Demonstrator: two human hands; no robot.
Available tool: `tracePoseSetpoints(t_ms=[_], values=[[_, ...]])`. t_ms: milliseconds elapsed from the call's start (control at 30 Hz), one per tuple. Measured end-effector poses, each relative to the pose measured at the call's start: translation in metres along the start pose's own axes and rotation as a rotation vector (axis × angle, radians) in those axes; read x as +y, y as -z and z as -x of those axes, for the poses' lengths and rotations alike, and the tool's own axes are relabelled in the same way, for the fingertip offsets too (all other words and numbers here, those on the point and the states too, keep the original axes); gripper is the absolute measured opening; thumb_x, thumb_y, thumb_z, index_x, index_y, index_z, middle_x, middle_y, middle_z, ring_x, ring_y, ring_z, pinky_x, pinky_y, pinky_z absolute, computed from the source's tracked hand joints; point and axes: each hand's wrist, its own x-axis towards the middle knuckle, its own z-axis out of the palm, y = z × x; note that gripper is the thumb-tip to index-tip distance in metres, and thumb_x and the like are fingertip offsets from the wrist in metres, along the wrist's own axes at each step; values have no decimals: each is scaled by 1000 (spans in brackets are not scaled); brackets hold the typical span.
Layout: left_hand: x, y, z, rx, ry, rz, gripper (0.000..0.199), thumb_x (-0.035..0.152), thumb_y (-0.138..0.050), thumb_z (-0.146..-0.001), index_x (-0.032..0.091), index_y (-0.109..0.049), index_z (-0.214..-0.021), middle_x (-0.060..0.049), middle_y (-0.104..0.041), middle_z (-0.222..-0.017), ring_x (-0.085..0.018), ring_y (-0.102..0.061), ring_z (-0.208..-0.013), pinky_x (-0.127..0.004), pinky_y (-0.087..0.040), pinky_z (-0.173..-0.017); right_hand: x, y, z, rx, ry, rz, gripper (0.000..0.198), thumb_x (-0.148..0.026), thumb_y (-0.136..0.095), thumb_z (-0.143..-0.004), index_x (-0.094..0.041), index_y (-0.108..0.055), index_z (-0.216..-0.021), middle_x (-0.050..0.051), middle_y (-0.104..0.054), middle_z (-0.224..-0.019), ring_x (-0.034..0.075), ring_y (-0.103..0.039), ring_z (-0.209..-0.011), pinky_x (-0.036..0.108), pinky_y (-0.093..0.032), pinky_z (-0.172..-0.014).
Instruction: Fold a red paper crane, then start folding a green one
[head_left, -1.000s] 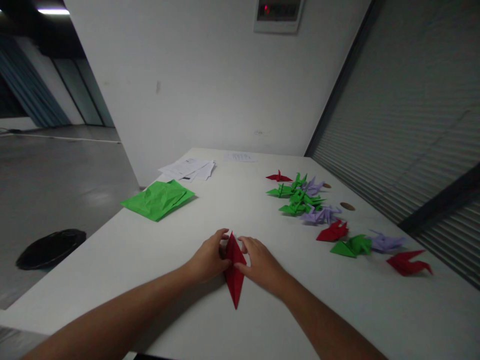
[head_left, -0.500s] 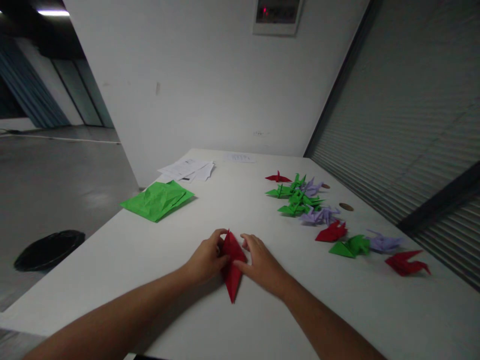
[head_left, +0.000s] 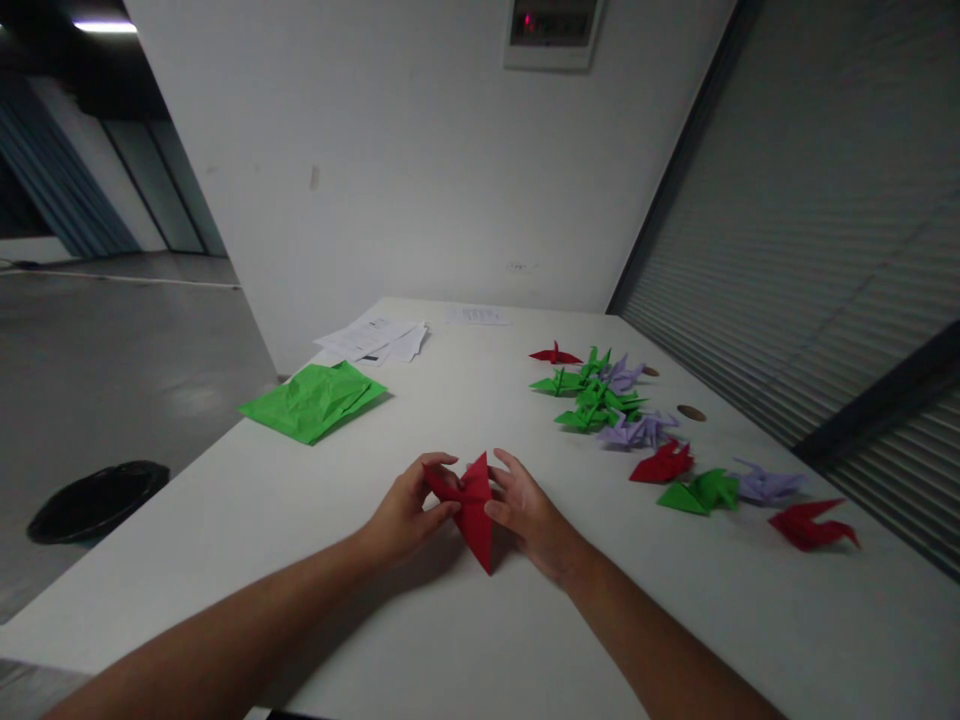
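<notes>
Between my hands, near the front of the white table (head_left: 360, 640), is a partly folded piece of red origami paper (head_left: 474, 510). Its layers stand apart at the top, with a flap spread toward the left and a long point aimed down toward me. My left hand (head_left: 409, 505) pinches the left flap between thumb and fingers. On the other side, my right hand (head_left: 525, 510) grips the right edge, thumb in front and fingers behind, partly hidden. The paper looks tilted up from the tabletop.
Folded paper cranes in green (head_left: 596, 405), purple (head_left: 637, 430) and red (head_left: 814, 525) line the table's right side. Green paper sheets (head_left: 311, 400) lie at the left, with printed papers (head_left: 371, 340) behind. A black-lined bin (head_left: 97, 503) stands on the floor at left.
The red paper has gone from a flat narrow diamond to an opened shape with its flap pulled left. My left hand has shifted slightly left, and my right hand's fingers have lifted.
</notes>
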Motion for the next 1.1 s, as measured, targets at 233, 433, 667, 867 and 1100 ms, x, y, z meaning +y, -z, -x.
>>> tracePoseSetpoints(t_ms=[233,433,667,867,1100], values=[[5,0,1,63,81,-158,42,27,-75,-86,21,-57,-124,-5,-67,-98,-20,-66,-91,-35,-53,-85,-1,1,-2,-63,68,41,77,-45,-89,-73,-28,-48,-137,16,-61,-142,30,-63,-127,51,-50,-108],[5,-4,-2,106,199,-67,58,31,-80,-80,22,-46,-127,-1,-67,-91,-18,-67,-80,-33,-55,-77,0,-2,-3,-68,128,198,47,-48,-85,-78,-22,-62,-110,9,-73,-109,23,-70,-100,38,-56,-92],[10,-7,-3,113,219,-23,58,28,-83,-74,21,-48,-120,1,-67,-86,-17,-67,-78,-32,-54,-74,6,-4,-4,51,314,474,24,-41,-76,-87,-21,-64,-83,2,-70,-83,18,-65,-77,31,-53,-74],[17,-8,-7,150,308,-24,39,27,-89,-66,17,-60,-90,-1,-69,-81,-16,-64,-73,-27,-50,-67,3,-9,2,79,673,746,14,-24,-67,-95,-23,-68,-81,7,-74,-97,22,-70,-92,35,-56,-82],[15,-9,-6,129,299,-28,30,22,-87,-64,16,-65,-84,-2,-73,-78,-17,-65,-72,-27,-49,-66,-1,-12,6,48,792,814,11,-19,-67,-95,-26,-70,-87,8,-74,-102,23,-71,-94,38,-59,-81]])
